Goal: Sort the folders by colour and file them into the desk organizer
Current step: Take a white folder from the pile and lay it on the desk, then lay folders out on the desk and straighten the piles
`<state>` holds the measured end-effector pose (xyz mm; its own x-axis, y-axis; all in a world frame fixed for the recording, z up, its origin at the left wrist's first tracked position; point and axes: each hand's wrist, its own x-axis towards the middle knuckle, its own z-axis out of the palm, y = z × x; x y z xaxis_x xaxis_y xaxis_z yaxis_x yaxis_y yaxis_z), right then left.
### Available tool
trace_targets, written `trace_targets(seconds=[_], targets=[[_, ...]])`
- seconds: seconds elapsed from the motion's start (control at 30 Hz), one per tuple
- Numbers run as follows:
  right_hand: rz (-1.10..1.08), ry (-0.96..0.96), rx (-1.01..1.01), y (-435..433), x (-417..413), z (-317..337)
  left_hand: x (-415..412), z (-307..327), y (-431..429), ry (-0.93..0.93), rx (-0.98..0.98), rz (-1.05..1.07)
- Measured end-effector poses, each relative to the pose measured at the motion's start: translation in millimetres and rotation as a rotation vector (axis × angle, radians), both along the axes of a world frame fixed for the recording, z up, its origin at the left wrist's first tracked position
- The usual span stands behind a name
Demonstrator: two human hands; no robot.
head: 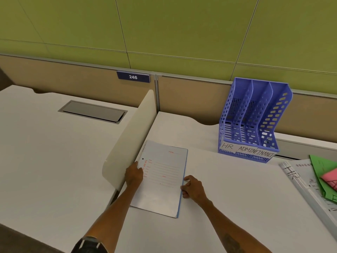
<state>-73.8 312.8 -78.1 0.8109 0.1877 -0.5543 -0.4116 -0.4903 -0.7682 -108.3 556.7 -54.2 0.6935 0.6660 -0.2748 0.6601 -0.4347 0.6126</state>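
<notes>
A pale blue folder (162, 179) with red print lies flat on the white desk in front of me. My left hand (134, 174) rests on its left edge, fingers pressed on the cover. My right hand (191, 186) pinches its right edge with thumb and fingers. The blue three-slot desk organizer (255, 117) stands at the back right, labelled HR, ADMIN, FINANCE; no folders show in its slots. At the right edge lies a pile with a white folder marked HR (299, 178), a green folder (322, 168) and a pink folder (330, 177) on top.
A cream curved divider panel (131, 136) stands just left of the blue folder, separating this desk from the neighbouring desk (45, 143). A grey cable hatch (93, 111) is set into that desk. A tan partition with plate 246 (133, 77) runs along the back.
</notes>
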Motion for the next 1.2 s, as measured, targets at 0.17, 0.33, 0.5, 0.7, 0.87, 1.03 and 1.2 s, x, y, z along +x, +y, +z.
trace_targets(seconds=[0.17, 0.33, 0.5, 0.7, 0.87, 1.03, 1.2], targets=[[0.145, -0.130, -0.144, -17, 7, 8, 7, 12, -18, 0.047, 0.175, -0.101], [0.156, -0.267, -0.205, -47, 16, 24, 20, 22, -51, -0.029, 0.381, -0.334], [0.150, -0.359, -0.232, -88, 22, 40, 37, 33, -102, -0.043, 0.415, -0.544], [0.103, -0.414, -0.272, -145, 27, 55, 54, 40, -170, -0.025, 0.399, -0.698], [0.014, -0.424, -0.280, -201, 28, 62, 63, 45, -230, -0.011, 0.337, -0.745], [-0.129, -0.406, -0.256, -262, 26, 67, 69, 46, -284, -0.046, 0.258, -0.800], [-0.333, -0.353, -0.209, -321, 23, 68, 77, 45, -336, -0.067, 0.252, -0.868]])
